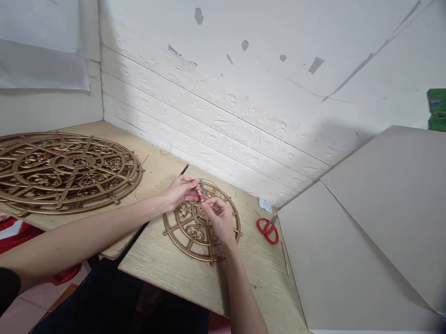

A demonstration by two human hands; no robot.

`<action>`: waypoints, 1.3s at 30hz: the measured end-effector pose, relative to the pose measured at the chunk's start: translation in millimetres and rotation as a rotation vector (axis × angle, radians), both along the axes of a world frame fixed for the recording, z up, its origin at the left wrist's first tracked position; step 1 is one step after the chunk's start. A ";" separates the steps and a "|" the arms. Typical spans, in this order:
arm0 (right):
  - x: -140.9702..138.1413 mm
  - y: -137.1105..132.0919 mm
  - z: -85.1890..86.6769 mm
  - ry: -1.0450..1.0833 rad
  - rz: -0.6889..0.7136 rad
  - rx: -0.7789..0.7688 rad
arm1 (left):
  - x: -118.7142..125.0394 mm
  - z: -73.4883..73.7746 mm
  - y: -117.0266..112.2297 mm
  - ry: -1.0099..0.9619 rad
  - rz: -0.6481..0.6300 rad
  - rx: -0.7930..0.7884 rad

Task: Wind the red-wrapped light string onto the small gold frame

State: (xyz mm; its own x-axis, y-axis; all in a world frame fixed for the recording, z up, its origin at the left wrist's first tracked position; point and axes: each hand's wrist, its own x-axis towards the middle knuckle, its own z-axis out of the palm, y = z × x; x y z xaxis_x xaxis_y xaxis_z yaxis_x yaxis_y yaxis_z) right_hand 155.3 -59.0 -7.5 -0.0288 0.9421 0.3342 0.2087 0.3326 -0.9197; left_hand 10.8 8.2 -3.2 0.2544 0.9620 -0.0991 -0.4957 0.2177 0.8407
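A small red tube (199, 192) with a pale end, like a glue tube, is held up over the smaller round gold lattice ornament (191, 245). My left hand (179, 190) pinches the tube's upper part between thumb and fingers. At its lower end, the thumb and forefinger of my right hand (221, 218) are closed on the tip, the other fingers curled. A thin dark wire or thread arcs out behind the tube. The ornament lies flat on the wooden board, its centre and right side partly hidden by my hands.
Larger gold lattice ornaments (64, 205) lie stacked at the left. Red-handled scissors (268, 230) and a crumpled pale blue scrap (265, 205) are to the right. Grey panels (338, 254) lean beyond them, and a white wall (218, 121) borders the table's back. Red packaging (7, 234) sits lower left.
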 end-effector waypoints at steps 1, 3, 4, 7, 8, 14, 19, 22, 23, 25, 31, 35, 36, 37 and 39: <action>-0.3 0.1 0.2 -0.003 -0.008 0.009 | 0.6 -1.2 0.1 -0.006 0.004 0.005; 0.2 0.4 0.6 0.008 -0.013 0.013 | 1.3 -2.3 0.0 -0.023 0.013 0.004; 0.8 0.6 0.8 0.020 -0.013 0.007 | 1.6 -2.2 -0.3 -0.029 0.018 0.002; 3.5 1.4 0.5 0.055 -0.024 -0.032 | 2.4 -0.4 -2.1 -0.038 0.025 -0.022; 4.2 1.8 -0.1 0.063 -0.028 -0.048 | 2.7 0.3 -2.8 -0.041 0.020 -0.038; 4.2 6.4 -8.5 0.116 0.047 -0.072 | 5.7 3.0 -7.6 -0.042 0.017 -0.103; 5.8 6.6 -6.7 0.213 0.111 -0.139 | 5.6 6.4 -10.4 -0.067 0.001 -0.114; 7.6 4.1 -1.9 0.205 0.093 -0.084 | 4.5 7.1 -10.8 -0.082 0.016 -0.122; 7.8 3.5 -0.8 0.200 0.079 -0.060 | 4.2 6.8 -10.7 -0.087 0.022 -0.119; 7.4 3.2 0.2 0.199 0.062 -0.030 | 3.9 5.7 -10.4 -0.092 0.026 -0.109; 4.9 6.6 -2.4 0.265 0.048 -0.038 | 5.3 1.7 -10.0 -0.088 0.027 -0.082; 5.5 8.4 -4.4 0.294 0.075 -0.004 | 5.3 1.9 -9.6 -0.084 0.017 -0.094; 5.8 8.6 -4.8 0.297 0.081 0.013 | 5.2 2.3 -9.5 -0.080 0.020 -0.096; 6.0 8.7 -5.3 0.293 0.084 0.026 | 5.1 2.8 -9.4 -0.076 0.029 -0.093; 6.6 8.9 -6.1 0.281 0.076 0.041 | 4.9 3.4 -9.1 -0.065 0.058 -0.074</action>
State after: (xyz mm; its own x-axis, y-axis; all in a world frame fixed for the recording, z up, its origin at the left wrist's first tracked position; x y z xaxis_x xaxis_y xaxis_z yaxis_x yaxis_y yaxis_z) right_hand 161.8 -50.2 -13.6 0.0007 0.9262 0.3770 -0.0791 0.3759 -0.9233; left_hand 15.7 -0.9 0.1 0.2068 0.9659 -0.1556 -0.5623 0.2475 0.7890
